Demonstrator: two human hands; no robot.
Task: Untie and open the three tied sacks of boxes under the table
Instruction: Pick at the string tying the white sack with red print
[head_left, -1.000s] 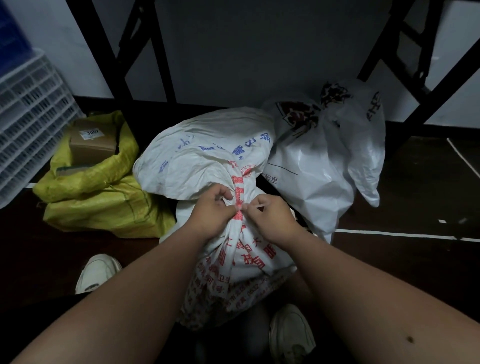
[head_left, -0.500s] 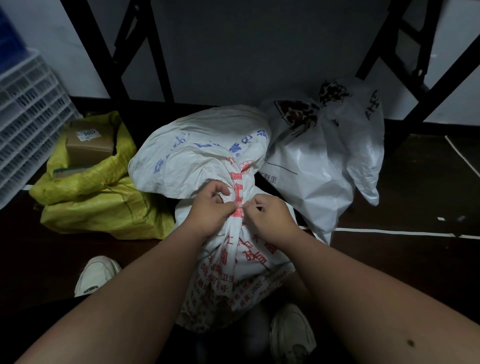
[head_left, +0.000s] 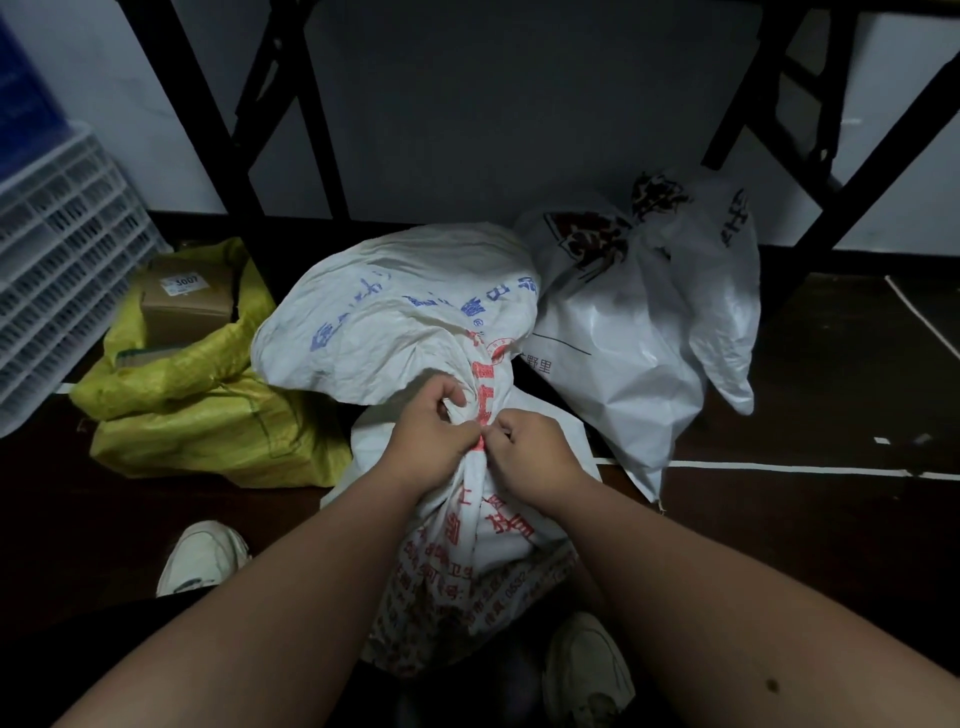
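Observation:
A white woven sack (head_left: 400, 322) with blue and red print lies on the floor between my feet, its neck bunched tight at the middle. My left hand (head_left: 434, 436) grips the bunched neck from the left. My right hand (head_left: 530, 449) pinches the tie at the neck from the right, thumb and fingers touching the left hand. A yellow sack (head_left: 208, 415) sits at the left with its mouth open, showing a brown cardboard box (head_left: 187, 306). A second white sack (head_left: 618, 353) stands behind at the right, knotted at its top.
Black table legs (head_left: 291, 119) and cross braces (head_left: 883, 145) rise behind the sacks. White plastic crates (head_left: 57, 260) are stacked at the far left. My white shoes (head_left: 202, 556) flank the sack. A white line (head_left: 805, 467) runs across the dark floor at the right.
Both hands stay at the neck of the printed sack and work at it with small finger shifts. The view has tipped slightly. The neck is still bunched.

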